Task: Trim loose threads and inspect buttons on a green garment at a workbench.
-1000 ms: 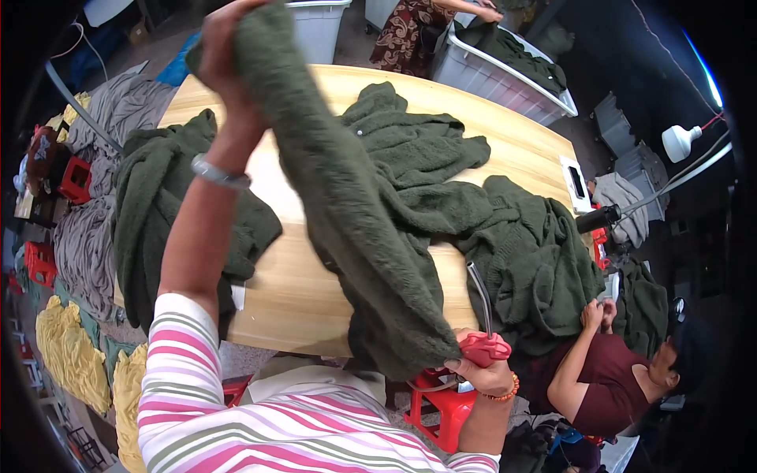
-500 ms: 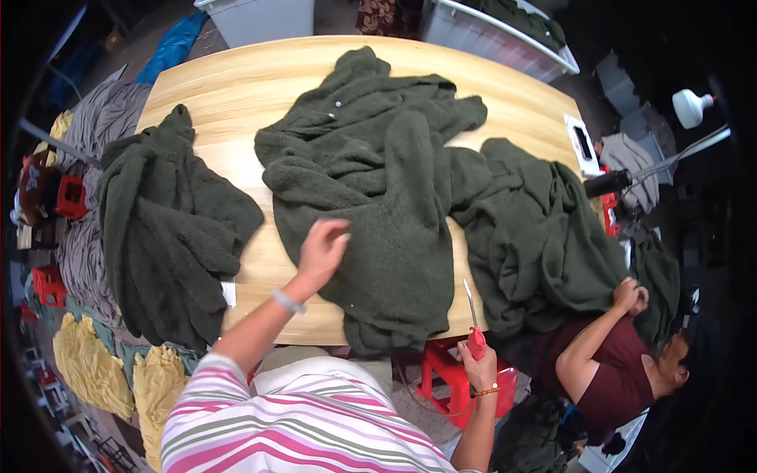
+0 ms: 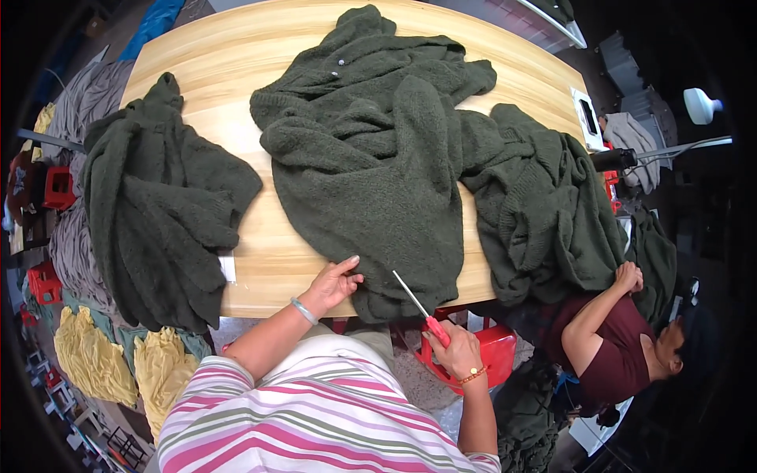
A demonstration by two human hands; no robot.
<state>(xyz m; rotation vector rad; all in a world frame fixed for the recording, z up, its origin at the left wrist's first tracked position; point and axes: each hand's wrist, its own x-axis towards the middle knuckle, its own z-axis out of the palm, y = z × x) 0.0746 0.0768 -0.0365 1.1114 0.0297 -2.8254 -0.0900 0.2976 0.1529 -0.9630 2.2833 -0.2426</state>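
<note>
A dark green knit sweater (image 3: 371,197) lies in loose folds across the middle of the table. At its near left edge is my left hand (image 3: 335,285), fingers apart and holding nothing; whether the fingertips touch the knit I cannot tell. My right hand (image 3: 456,351) is closed round the red handle of a pair of scissors (image 3: 415,301). Their slim metal blades point up and left over the sweater's near end. Two small pale spots show on the far part of the sweater.
More dark green knitwear lies left (image 3: 158,205) and right (image 3: 544,205) on the wooden table (image 3: 236,47). A co-worker (image 3: 603,347) in a maroon top sits at the right, hands by the right pile. A red stool (image 3: 493,351) stands below the near edge.
My right hand has brought the scissors up and left, over the sweater's near end. My left hand has drawn back toward the near edge. The whole view has tilted slightly.
</note>
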